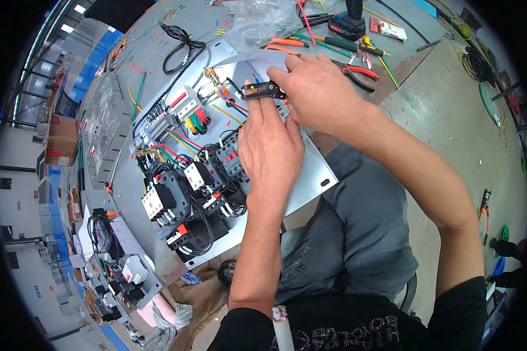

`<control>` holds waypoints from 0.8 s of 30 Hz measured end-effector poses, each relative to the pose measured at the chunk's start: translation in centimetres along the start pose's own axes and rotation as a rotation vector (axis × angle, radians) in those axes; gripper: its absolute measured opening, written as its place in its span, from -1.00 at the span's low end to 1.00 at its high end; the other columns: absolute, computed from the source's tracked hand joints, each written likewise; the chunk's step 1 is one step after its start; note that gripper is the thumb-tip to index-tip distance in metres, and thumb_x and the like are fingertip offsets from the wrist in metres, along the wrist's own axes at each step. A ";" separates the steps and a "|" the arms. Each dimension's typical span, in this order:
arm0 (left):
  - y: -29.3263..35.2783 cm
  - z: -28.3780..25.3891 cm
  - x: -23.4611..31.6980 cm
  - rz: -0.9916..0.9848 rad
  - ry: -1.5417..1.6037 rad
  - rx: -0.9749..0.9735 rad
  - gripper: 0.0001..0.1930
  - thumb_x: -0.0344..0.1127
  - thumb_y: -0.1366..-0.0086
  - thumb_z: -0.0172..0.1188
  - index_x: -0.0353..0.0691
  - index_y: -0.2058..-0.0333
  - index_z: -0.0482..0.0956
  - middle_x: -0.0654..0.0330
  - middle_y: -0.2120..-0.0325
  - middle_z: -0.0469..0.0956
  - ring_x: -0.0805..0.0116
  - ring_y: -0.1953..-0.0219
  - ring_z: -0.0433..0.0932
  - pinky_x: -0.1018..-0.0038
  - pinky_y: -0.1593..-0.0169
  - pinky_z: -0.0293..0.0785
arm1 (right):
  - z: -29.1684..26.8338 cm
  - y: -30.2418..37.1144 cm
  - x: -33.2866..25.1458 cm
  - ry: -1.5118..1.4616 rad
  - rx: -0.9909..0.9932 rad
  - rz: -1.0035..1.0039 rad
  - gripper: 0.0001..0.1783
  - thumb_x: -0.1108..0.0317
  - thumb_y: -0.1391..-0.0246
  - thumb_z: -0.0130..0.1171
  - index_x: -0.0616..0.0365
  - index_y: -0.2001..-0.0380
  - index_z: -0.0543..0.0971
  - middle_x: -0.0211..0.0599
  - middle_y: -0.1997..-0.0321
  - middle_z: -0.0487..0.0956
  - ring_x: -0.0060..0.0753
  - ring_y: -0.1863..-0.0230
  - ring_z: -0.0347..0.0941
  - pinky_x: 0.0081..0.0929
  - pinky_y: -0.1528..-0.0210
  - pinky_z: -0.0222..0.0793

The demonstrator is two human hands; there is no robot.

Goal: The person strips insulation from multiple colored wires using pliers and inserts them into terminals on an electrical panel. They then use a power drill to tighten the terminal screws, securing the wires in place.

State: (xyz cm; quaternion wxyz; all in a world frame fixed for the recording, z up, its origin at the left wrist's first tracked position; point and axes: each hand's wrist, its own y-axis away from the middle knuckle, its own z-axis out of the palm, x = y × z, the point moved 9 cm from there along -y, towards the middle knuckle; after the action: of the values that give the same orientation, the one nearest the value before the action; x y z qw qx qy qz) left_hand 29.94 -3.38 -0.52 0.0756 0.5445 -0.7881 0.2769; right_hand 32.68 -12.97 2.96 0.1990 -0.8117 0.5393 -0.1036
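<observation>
I see the black stripper (264, 90) at the metal plate's (304, 184) far edge; R hand (322, 93) closed round its handles; L hand (269, 143), fingers together against its head, prob. to steady; pinch hidden, can't tell. Behind, on table (133, 205), clear plastic bag (257, 26): contents unclear.

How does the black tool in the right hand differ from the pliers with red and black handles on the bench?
The black tool is held in the right hand, while the pliers lie loose on the bench.
The tool's handles are mostly hidden by the hand; the pliers' curved handles show plainly.
Both are hand tools.
</observation>
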 end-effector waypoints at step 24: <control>-0.1 0.1 -0.1 -0.026 0.004 -0.029 -0.44 -0.33 -0.36 0.24 -0.49 -0.25 0.37 -0.39 -0.40 0.27 -0.18 -0.04 0.66 0.07 -0.10 0.50 | -0.1 -0.5 0.0 0.017 0.017 -0.038 -0.61 0.32 0.20 0.50 0.18 0.25 0.65 -0.09 0.30 0.67 0.02 0.18 0.69 -0.09 0.15 0.56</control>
State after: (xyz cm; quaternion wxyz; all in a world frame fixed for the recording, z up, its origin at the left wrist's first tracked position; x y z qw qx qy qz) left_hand 30.08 -3.32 -0.59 0.0885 0.5531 -0.7847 0.2656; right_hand 33.06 -12.86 3.27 0.1992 -0.8193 0.5244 -0.1188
